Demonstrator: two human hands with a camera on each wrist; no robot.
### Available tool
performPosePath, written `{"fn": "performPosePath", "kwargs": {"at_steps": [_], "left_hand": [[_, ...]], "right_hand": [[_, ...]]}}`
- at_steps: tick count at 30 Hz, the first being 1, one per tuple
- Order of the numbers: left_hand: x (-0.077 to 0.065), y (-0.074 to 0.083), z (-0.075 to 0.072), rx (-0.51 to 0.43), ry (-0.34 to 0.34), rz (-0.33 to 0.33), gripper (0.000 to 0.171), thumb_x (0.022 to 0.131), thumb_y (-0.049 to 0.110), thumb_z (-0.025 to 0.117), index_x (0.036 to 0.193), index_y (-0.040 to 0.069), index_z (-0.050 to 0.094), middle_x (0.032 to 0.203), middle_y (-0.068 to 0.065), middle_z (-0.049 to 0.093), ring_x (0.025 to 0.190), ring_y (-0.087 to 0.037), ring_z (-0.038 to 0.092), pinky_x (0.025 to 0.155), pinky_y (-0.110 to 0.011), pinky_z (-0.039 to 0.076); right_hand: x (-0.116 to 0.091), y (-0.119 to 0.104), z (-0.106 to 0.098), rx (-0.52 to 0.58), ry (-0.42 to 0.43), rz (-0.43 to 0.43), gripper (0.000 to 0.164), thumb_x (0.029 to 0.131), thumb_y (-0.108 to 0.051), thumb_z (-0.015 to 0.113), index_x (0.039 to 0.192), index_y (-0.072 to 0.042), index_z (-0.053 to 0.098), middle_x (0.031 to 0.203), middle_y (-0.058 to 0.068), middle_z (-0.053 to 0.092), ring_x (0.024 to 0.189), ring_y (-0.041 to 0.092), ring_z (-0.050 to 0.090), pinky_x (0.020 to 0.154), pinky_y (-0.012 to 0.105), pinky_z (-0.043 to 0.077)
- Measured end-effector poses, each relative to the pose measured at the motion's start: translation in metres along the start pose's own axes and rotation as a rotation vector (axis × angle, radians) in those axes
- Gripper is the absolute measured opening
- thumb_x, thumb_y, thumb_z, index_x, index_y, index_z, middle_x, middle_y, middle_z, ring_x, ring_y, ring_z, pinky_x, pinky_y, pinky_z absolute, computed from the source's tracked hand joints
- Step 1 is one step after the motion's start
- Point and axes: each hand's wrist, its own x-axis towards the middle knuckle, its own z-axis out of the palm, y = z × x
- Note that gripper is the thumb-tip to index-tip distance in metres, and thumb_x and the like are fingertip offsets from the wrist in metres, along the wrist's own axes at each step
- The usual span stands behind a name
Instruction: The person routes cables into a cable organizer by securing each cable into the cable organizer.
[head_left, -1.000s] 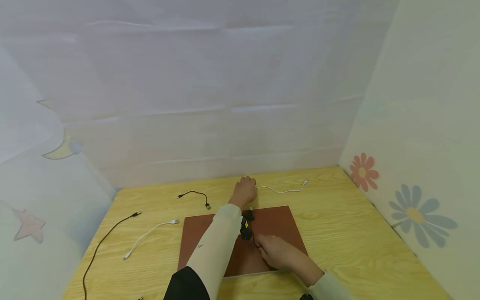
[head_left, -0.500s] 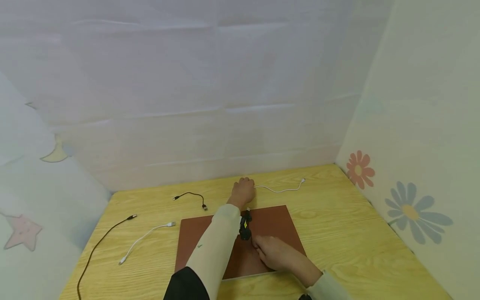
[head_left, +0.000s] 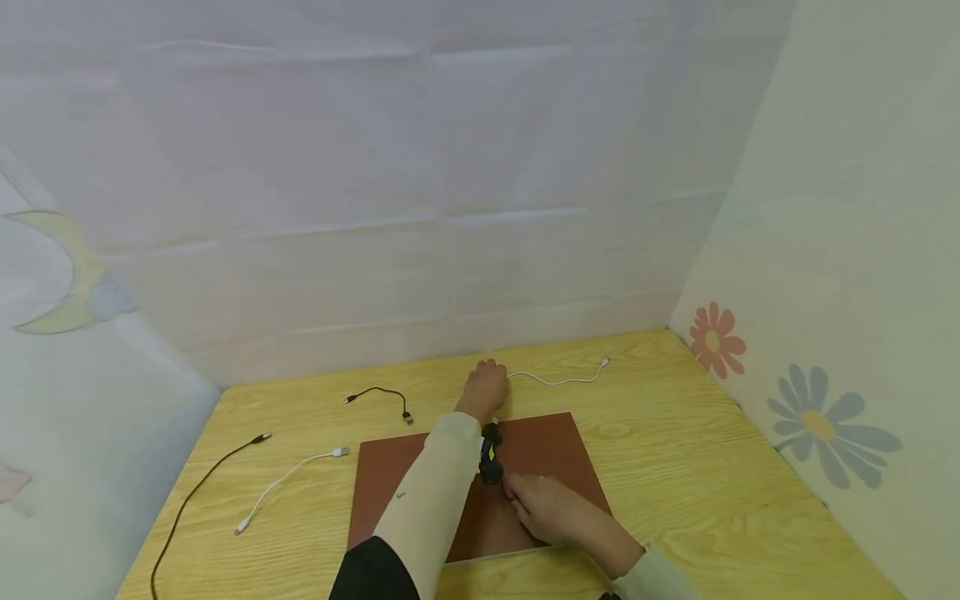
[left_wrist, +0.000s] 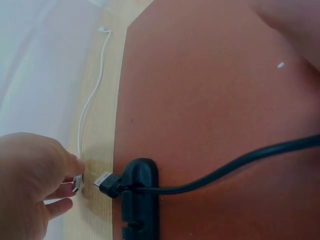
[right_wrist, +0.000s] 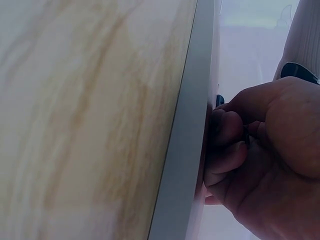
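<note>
Left hand (left_wrist: 31, 182) pinches the plug end of the white cable (left_wrist: 101, 70) between thumb and fingers; the rest of that cable trails off along the worktop (head_left: 690, 442). Right hand (head_left: 546, 510) has its fingers curled round the black cable (left_wrist: 240, 163) — low over the brown board (left_wrist: 210, 90), near its close edge. We see that black cable run from the right hand to the black clip (left_wrist: 142, 205), seated in a slot, its plug poking past the board's far edge, near the left fingers. Behind the left hand the worktop ends close by at the wall sheet (head_left: 360, 275); most room is right of the board. Left side — we note short black cable (head_left: 390, 390), short white cable (head_left: 283, 477), long black cable (head_left: 182, 510), well apart.
</note>
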Motion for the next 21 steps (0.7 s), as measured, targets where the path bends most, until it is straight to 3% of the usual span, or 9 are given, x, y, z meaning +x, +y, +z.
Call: {"fn": "performPosePath", "kwargs": {"at_steps": [10,18,21], "left_hand": [[-0.002,-0.007,0.004,-0.069,-0.008,-0.034,0.023,0.105,0.009,0.055,0.125,0.005,0.065,0.119,-0.015,0.062,0.114,-0.031,0.056,0.090,-0.039,0.053],[-0.003,-0.012,0.002,-0.094,-0.009,-0.050,0.020,0.104,0.009,0.057,0.121,0.003,0.065,0.114,-0.016,0.062,0.103,-0.030,0.059,0.082,-0.039,0.053],[-0.002,-0.015,0.001,-0.202,-0.007,-0.056,0.020,0.103,0.005,0.055,0.120,0.001,0.066,0.113,-0.016,0.062,0.101,-0.028,0.059,0.079,-0.038,0.052]], "right_hand": [[0.004,-0.002,0.002,0.009,-0.005,0.000,0.019,0.101,-0.004,0.055,0.087,-0.014,0.050,0.074,-0.009,0.041,0.064,0.006,0.039,0.060,0.025,0.037],[0.006,0.000,0.004,0.006,-0.011,-0.005,0.019,0.102,-0.004,0.055,0.087,-0.014,0.049,0.074,-0.009,0.041,0.064,0.006,0.039,0.059,0.025,0.036],[0.006,0.000,0.003,0.006,-0.015,0.010,0.017,0.101,-0.004,0.056,0.088,-0.014,0.051,0.075,-0.009,0.043,0.064,0.007,0.040,0.059,0.025,0.038]]}}
